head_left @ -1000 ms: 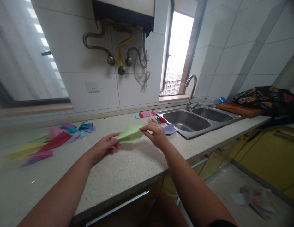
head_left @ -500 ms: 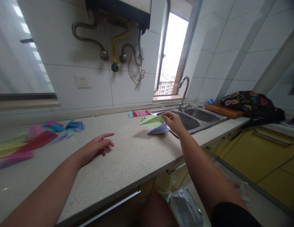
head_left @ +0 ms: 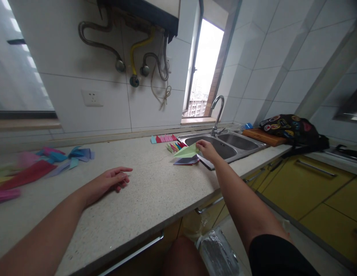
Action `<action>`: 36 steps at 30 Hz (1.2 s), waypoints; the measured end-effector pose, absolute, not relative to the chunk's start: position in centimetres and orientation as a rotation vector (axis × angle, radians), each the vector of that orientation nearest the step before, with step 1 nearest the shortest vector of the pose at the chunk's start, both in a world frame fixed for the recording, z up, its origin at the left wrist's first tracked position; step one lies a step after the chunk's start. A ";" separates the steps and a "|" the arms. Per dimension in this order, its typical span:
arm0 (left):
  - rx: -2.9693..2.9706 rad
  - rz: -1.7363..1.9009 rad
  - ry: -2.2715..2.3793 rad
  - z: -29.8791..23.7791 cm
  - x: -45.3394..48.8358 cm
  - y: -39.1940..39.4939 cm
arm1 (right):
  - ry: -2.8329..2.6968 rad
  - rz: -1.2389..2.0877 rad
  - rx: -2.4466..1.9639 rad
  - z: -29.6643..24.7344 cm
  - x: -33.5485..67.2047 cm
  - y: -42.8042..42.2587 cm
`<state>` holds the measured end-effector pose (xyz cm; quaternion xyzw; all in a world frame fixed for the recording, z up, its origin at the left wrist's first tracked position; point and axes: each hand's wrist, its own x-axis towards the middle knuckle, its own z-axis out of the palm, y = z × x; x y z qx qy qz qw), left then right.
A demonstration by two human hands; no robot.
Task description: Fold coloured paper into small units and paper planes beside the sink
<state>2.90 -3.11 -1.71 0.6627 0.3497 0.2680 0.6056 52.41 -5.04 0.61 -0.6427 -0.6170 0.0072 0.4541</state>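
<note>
My right hand (head_left: 205, 148) reaches out to the sink's near left corner and pinches a folded light green paper (head_left: 186, 151). The green paper hangs just over a purple paper (head_left: 186, 160) that lies on the counter. Behind these sits a small cluster of folded coloured papers (head_left: 175, 146) and a row of pink and red ones (head_left: 163, 138). My left hand (head_left: 109, 181) rests on the speckled counter (head_left: 155, 191) with its fingers loosely spread and nothing in it.
A pile of red, pink, blue and yellow folded papers (head_left: 37, 166) lies at the counter's left. A steel double sink (head_left: 224, 142) with a tap (head_left: 217, 113) sits to the right; beyond it a patched black bag (head_left: 293, 128) lies on a wooden board. Yellow cabinets (head_left: 319, 191) run below.
My right hand carried the green paper away from my left hand, rightward to the purple paper by the sink, and has lowered it there. My left hand let go and stays on the counter.
</note>
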 end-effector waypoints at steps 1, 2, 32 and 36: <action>1.532 0.616 0.808 -1.7 2.9 -3.1 | -1.539 0.027 -1.595 0.5 52.3 -4.9; 1.531 0.612 0.808 -1.6 2.9 -3.1 | -1.555 0.033 -1.605 0.3 52.3 -4.9; 1.569 0.559 0.808 -1.9 2.9 -2.8 | -2.065 -0.353 -1.966 0.9 48.8 -5.9; 1.574 0.567 0.800 -2.0 2.8 -2.8 | -2.009 -0.369 -1.996 0.7 49.0 -5.7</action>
